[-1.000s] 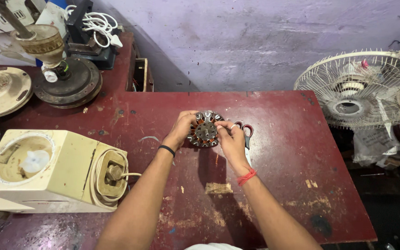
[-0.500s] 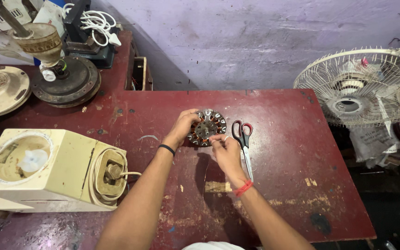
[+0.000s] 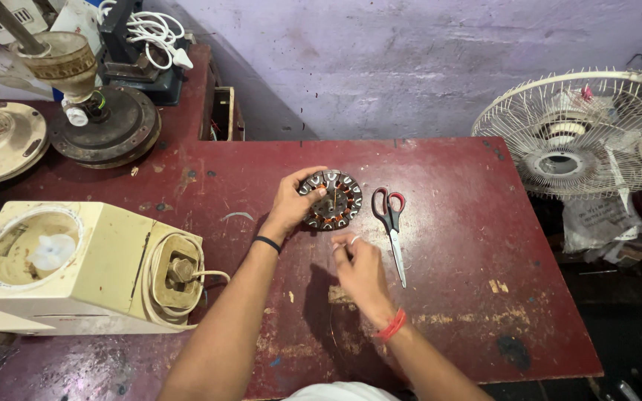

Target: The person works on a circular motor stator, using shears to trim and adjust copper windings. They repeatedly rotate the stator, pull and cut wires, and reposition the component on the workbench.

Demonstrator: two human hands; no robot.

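**Stator held at the middle of the red table**

The round motor stator (image 3: 332, 199) with copper windings lies on the red table (image 3: 469, 245). The left hand (image 3: 293, 202) grips its left rim. Just below the stator, the right hand (image 3: 360, 269) hovers with fingertips pinched, apparently on a thin wire. Scissors (image 3: 391, 226) lie just right of the stator; a cream appliance housing (image 3: 76, 271) sits well to its left, a table fan (image 3: 581, 134) far right.

the left hand (image 3: 291, 204) covers the near-left rim of the round fan stator (image 3: 332, 200). whatever the right hand (image 3: 360, 269) pinches is too thin to tell. the white table fan (image 3: 581, 134) runs off the right edge.
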